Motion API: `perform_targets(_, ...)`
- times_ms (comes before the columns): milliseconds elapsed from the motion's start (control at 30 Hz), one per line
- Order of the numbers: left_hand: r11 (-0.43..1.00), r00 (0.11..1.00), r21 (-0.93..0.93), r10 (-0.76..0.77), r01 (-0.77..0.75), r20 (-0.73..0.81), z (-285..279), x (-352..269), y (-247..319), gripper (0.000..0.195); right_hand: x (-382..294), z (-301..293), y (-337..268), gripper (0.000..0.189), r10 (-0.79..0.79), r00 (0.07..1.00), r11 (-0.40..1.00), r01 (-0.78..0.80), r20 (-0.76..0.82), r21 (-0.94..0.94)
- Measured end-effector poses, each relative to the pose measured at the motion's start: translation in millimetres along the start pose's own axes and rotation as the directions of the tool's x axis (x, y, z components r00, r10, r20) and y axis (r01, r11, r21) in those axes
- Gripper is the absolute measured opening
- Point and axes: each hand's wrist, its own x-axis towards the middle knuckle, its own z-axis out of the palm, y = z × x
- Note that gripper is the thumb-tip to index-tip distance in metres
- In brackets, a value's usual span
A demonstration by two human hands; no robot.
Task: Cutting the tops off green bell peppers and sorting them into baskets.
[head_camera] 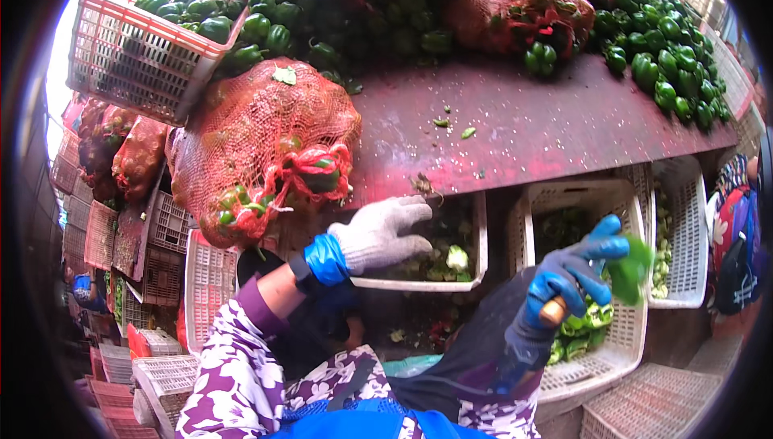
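Note:
My left hand (386,236), in a white knit glove with a blue band at the wrist, is held out with fingers apart and nothing in it. It is over a white plastic crate (416,285) of pepper scraps, close to the tabletop's front edge. A dark blue-coated glove covers my right hand (561,285), which grips a wooden handle (552,311); the rest of that tool is hidden. At its fingers is a blurred green pepper piece (631,270); whether it is held or falling I cannot tell. Below, cut green peppers (583,327) lie in another white crate (628,342).
A full red mesh bag (259,119) rests at the red tabletop's (483,119) left end, beside a crate of green peppers (151,52). Another mesh bag (519,10) and a pepper heap (670,58) lie at the back. A narrow crate (685,233) stands right.

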Motion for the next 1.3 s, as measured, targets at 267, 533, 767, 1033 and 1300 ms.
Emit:
perform_targets(267, 0.759, 0.967, 0.604, -0.233, 0.244, -0.098, -129, 156, -115, 0.039, -11, -8, -16, 0.056, 0.128, 0.884, 0.929, -0.266, -0.449, -0.259)
perform_targets(533, 0.309, 0.63, 0.593, -0.62, 0.744, -0.468, -182, 197, -245, 0.072, 10, 0, -5, 0.053, -0.178, 0.721, 0.865, -0.21, -0.67, -0.455)
perform_targets(767, 0.313, 0.563, 0.514, -0.692, 0.799, -0.452, -192, 228, -258, 0.062, 15, 3, -1, 0.053, -0.228, 0.696, 0.84, -0.213, -0.681, -0.499)
perform_targets(1033, 0.69, 0.737, 0.28, -0.56, 0.668, -0.378, -156, 225, -185, 0.058, -1, -3, -5, 0.054, -0.193, 0.748, 0.592, -0.427, -0.635, -0.683)
perform_targets(1300, 0.745, 0.963, -0.644, -0.264, 0.171, -0.051, -42, 158, -55, 0.053, 8, -32, 19, 0.042, -0.305, 0.679, 0.16, -0.655, -0.668, -0.739)
